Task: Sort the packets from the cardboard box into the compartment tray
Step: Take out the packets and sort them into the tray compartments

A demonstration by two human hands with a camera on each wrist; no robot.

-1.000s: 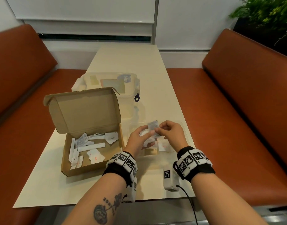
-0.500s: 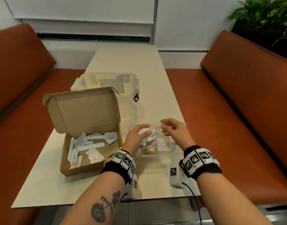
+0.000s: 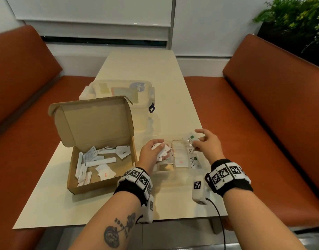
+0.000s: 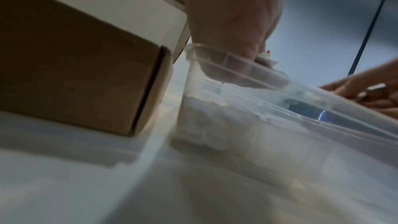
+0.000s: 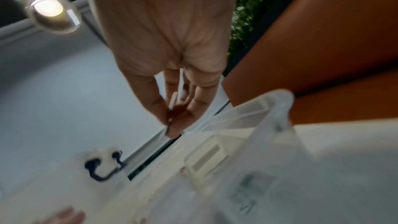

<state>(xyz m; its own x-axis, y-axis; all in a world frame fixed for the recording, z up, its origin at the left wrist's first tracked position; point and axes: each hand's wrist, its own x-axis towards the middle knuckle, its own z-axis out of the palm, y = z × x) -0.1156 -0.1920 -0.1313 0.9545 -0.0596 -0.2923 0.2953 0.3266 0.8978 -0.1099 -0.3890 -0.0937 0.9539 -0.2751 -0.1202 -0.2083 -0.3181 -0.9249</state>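
Note:
The open cardboard box (image 3: 101,186) sits on the table's left with several white packets (image 3: 99,163) inside. To its right stands the clear compartment tray (image 3: 162,171), holding salt, pepper and Stevia packets (image 3: 193,160). My left hand (image 3: 160,148) hovers over the tray's left part and grips a bunch of white packets (image 3: 162,150). My right hand (image 3: 198,139) pinches one Stevia packet (image 3: 191,138) above the tray's far right compartment. In the right wrist view the fingers (image 5: 163,108) pinch the thin packet (image 5: 177,94) edge-on, above the tray (image 5: 277,108). The left wrist view shows box (image 4: 75,65) and tray (image 4: 237,67) close together.
A clear lidded plastic container (image 3: 119,91) stands right behind the box. A white tagged device (image 3: 198,188) with a black cable lies near the table's front edge. Brown bench seats (image 3: 263,123) flank the table; a plant (image 3: 290,20) is at the back right.
The right hand drew a Stevia packet out of the bunch in the left hand and carried it right, over the tray's right side. The left hand stayed over the tray.

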